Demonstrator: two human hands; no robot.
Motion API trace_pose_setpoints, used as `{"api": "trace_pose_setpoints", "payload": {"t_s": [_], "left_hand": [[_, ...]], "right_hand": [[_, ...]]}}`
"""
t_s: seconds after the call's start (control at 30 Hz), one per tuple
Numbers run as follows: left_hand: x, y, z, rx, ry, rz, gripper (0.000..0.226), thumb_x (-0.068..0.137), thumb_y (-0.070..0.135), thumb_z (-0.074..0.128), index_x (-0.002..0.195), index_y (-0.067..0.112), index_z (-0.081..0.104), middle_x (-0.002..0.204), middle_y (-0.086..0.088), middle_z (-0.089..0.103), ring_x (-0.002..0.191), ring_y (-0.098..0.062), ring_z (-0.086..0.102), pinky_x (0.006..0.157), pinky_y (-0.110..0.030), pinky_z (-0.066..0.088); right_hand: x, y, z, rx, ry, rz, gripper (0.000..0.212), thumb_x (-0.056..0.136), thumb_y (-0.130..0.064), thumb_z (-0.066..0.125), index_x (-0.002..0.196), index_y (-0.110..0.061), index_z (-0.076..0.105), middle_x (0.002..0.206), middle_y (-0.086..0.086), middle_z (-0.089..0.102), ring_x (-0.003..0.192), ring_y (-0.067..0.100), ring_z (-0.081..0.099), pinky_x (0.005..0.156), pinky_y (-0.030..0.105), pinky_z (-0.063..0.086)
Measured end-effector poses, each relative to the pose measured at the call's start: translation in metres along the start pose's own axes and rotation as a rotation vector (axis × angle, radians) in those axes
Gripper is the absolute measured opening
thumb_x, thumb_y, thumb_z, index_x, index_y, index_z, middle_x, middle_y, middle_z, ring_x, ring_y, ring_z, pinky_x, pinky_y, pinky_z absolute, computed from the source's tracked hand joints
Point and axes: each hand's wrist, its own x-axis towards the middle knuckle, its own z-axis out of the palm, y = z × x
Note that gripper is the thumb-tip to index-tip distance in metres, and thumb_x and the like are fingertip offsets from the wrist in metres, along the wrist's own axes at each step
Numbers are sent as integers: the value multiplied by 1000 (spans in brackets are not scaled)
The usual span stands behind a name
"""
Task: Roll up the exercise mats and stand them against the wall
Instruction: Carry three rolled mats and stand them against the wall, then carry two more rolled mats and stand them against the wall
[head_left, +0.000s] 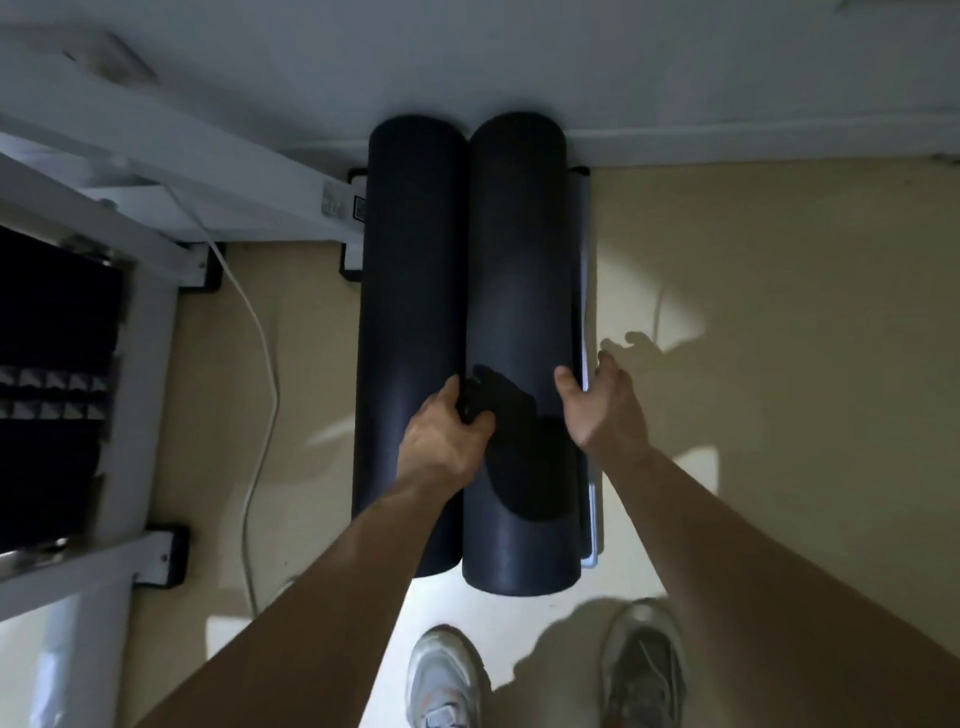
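Exercise mats: two dark rolls, smooth matte cylinders, set side by side and touching along their length, far ends against the wall.

- Pair of pale mesh trainers on the floor; beige, smooth, with patches of light.
- Bare forearms reaching forward to the rolls.
- Left grip: clenched on the right mat roll, fingers tucked into the seam between the two rolls, thumb laid on its curved face.
- Right grip: released, thumb touching the same roll's right side, fingers loosely spread past its edge.
- Left mat roll: same dark colour, slightly narrower in view, untouched apart from the fingers at the seam.
- Thin pale-edged sheet tucked just beside the right roll, mostly hidden; material not discernible.
- White cable, slack, curving over the floor to the left.
- White metal frame with black feet, left of the rolls; dark panel inside it.
- Skirting, white, straight.
- Wall, white, plain.

Upright or lying: cannot tell from this angle.
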Motion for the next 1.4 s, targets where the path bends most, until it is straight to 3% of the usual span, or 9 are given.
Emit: {"api": "trace_pose_setpoints", "payload": {"t_s": [0.1, 0.3, 0.57, 0.7, 0.83, 1.0, 1.27, 1.4], "left_hand": [[-59, 13, -30, 67, -41, -40, 66, 98, 40, 61, 155, 16, 38, 154, -8, 49, 139, -29, 47, 107, -33, 39], [-163, 52, -76, 134, -61, 52, 50, 100, 35, 59, 143, 12, 51, 142, -8, 59, 128, -29, 56, 91, -26, 38], [-287, 72, -50, 285, -156, 298, 62, 96, 43, 63, 151, 19, 45, 148, -6, 55, 134, -27, 53, 112, -40, 42], [-353, 79, -21, 391, -195, 426, 60, 95, 39, 63, 150, 21, 46, 150, -3, 52, 134, -23, 52, 110, -34, 42], [-414, 83, 24, 510, -225, 539, 61, 96, 41, 58, 153, 24, 43, 151, -1, 50, 136, -22, 48, 110, -39, 43], [-506, 83, 110, 647, -271, 664, 60, 99, 39, 56, 154, 22, 39, 152, 0, 48, 136, -22, 48, 109, -34, 40], [-722, 43, 321, 849, -381, 906, 61, 98, 42, 59, 153, 23, 41, 148, -1, 53, 135, -24, 49, 107, -34, 42], [-841, 6, 437, 962, -459, 1013, 64, 98, 38, 58, 156, 21, 37, 156, -4, 44, 143, -24, 42, 112, -36, 35]], "right_hand": [[-62, 9, -50, -115, -38, 0, 63, 101, -39, 60, 148, -2, 40, 137, 28, 52, 128, 45, 53, 106, 45, 42], [-170, -1, -163, -151, 42, 37, 65, 99, -37, 60, 154, -11, 37, 146, 21, 47, 132, 40, 53, 108, 45, 42], [-329, 31, -228, -248, 193, 10, 62, 98, -40, 60, 152, -17, 39, 145, 16, 45, 130, 40, 53, 104, 45, 45], [-406, 79, -244, -212, 219, 65, 65, 98, -41, 59, 155, -18, 36, 147, 15, 44, 133, 39, 50, 108, 45, 44], [-473, 153, -266, -198, 264, 134, 67, 99, -41, 57, 157, -18, 34, 149, 16, 42, 134, 39, 49, 106, 45, 44], [-564, 276, -289, -95, 349, 256, 67, 100, -44, 57, 157, -20, 33, 150, 15, 40, 136, 37, 47, 107, 44, 43], [-777, 537, -295, 139, 462, 460, 66, 102, -43, 54, 159, -19, 29, 155, 12, 35, 137, 34, 45, 109, 45, 44], [-901, 678, -294, 210, 520, 597, 69, 102, -44, 54, 160, -20, 27, 157, 11, 34, 137, 33, 46, 107, 46, 47]]}}
